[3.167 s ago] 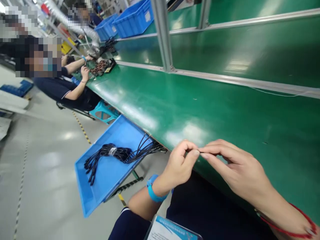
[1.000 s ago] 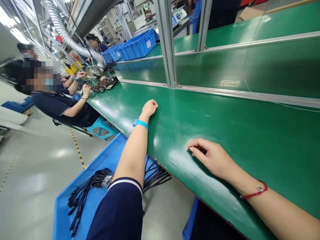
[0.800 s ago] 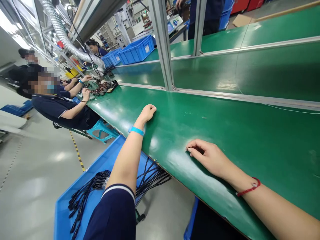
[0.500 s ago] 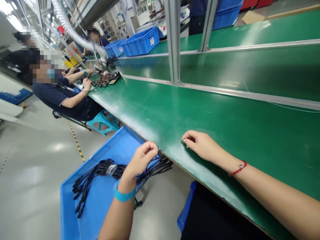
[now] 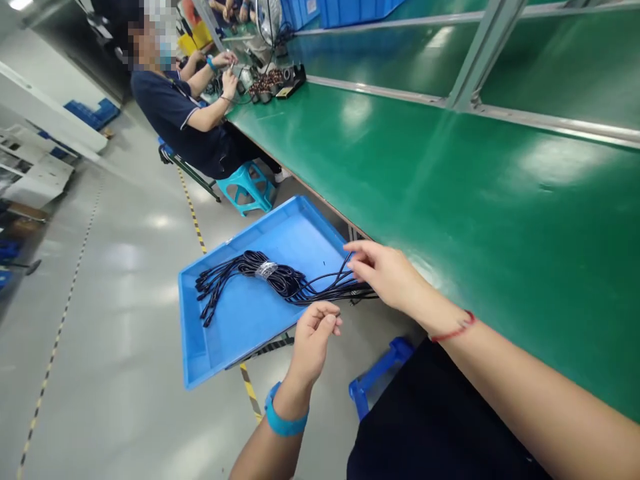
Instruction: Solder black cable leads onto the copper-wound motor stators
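A bundle of black cables [image 5: 277, 275], bound by a clear tie, lies in a blue tray [image 5: 195, 357]. Loose cable ends stretch over the tray's right side toward the green worktable [image 5: 500, 220]. My right hand [image 5: 387, 273], with a red bracelet at the wrist, is at these ends; a black cable rises to its thumb and forefinger, which are closed on it. Below the cables, in front of the tray, is my left hand [image 5: 315, 337], wearing a blue wristband. Its fingers are curled against the thumb; whatever they hold is hidden.
A person in a dark shirt [image 5: 170, 113] sits at the worktable's far left, hands near a heap of small parts [image 5: 267, 83]. A turquoise stool [image 5: 245, 187] stands under that person. Blue bins [image 5: 350, 10] and a metal post [image 5: 483, 60] are at the back.
The view has swung left and down. My right hand has moved from above the worktable to the loose cable ends. My left hand has left the cables and dropped nearer to me.
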### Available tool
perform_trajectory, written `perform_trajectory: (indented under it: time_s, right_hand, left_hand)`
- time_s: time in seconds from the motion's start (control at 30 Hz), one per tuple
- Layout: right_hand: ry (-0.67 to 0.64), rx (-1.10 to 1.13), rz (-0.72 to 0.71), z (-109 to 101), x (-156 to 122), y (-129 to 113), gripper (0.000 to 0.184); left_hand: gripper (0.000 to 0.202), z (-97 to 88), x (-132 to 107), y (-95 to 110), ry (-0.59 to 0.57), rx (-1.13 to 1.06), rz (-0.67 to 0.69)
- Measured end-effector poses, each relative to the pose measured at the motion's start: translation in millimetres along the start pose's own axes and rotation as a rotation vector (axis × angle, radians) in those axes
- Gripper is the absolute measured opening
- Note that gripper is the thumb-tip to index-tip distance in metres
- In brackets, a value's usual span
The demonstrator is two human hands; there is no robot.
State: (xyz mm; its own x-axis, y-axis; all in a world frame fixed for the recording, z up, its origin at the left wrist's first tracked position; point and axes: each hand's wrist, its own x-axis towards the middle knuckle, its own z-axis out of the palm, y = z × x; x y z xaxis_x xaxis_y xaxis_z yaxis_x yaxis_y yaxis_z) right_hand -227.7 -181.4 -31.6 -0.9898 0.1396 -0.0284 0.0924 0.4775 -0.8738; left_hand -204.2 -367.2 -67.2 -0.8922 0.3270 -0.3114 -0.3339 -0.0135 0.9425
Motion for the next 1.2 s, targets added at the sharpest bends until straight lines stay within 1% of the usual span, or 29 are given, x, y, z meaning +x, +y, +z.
perform_trajectory:
  time_s: [0.03,0.1,0.13,0.17,0.23,0.3,0.4,0.53,0.63,0.7,0.73,0.77,0.83,0.9,0.93,0.97,1.03,1.07,1.13,1.2]
  right_hand:
    - [-0.013,0.058,0.020,0,-16,2,0.028]
    - [-0.061,0.346,0.118,1,-50,4,0.024]
    - [-0.082,0.455,0.168,1,-65,5,0.024]
    - [-0.092,0.536,0.208,2,-79,6,0.024]
    - [-0.071,0.612,0.256,3,-100,9,0.023]
    - [-0.002,0.615,0.268,4,-114,14,0.022]
    - [0.127,0.532,0.247,8,-128,25,0.020]
    - [0.213,0.368,0.149,12,-139,37,0.019]
    - [0.246,0.265,0.079,12,-140,41,0.018]
    - [0.268,0.237,0.069,11,-139,41,0.019]
    - [0.282,0.238,0.074,10,-138,40,0.019]
    - [0.305,0.246,0.083,9,-137,40,0.019]
    - [0.365,0.270,0.100,5,-134,37,0.018]
    - [0.422,0.305,0.118,-2,-129,33,0.018]
    - [0.439,0.331,0.127,-6,-126,31,0.018]
    - [0.446,0.365,0.135,-9,-121,28,0.019]
    - [0.452,0.446,0.149,-16,-108,23,0.018]
    - [0.454,0.490,0.154,-19,-100,22,0.016]
    - [0.458,0.582,0.160,-22,-80,20,0.012]
    - [0.463,0.670,0.157,-22,-59,19,0.008]
  left_hand:
    - [0.034,5.5,0,-2,-0.021,-0.057,0.000]
    - [0.038,19.2,-1,-7,-0.083,-0.151,-0.011]
    - [0.040,26.6,-2,-9,-0.117,-0.185,-0.023]
    - [0.042,33.9,-3,-12,-0.147,-0.211,-0.039]
    - [0.044,46.6,-6,-18,-0.190,-0.241,-0.076]
    - [0.045,55.2,-11,-22,-0.210,-0.252,-0.113]
    - [0.044,61.3,-16,-27,-0.211,-0.232,-0.144]
    - [0.043,65.3,-19,-31,-0.252,-0.153,-0.147]
    - [0.041,68.5,-22,-36,-0.249,-0.107,-0.126]
    - [0.035,68.8,-22,-38,-0.248,-0.065,-0.092]
    - [0.032,67.9,-20,-38,-0.248,-0.022,-0.053]
    - [0.028,66.3,-17,-36,-0.236,0.043,0.018]
    - [0.023,62.1,-1,-28,-0.147,0.243,0.253]
    - [0.023,58.8,24,-16,-0.011,0.499,0.520]
    - [0.026,58.3,38,-10,0.032,0.625,0.611]
    - [0.028,58.6,53,-4,0.035,0.738,0.663]
    - [0.023,60.4,77,4,-0.031,0.874,0.679]
    - [0.018,61.2,85,7,-0.074,0.885,0.665]
    - [0.015,60.7,93,9,-0.124,0.794,0.613]
    - [0.017,56.6,91,9,-0.142,0.629,0.544]
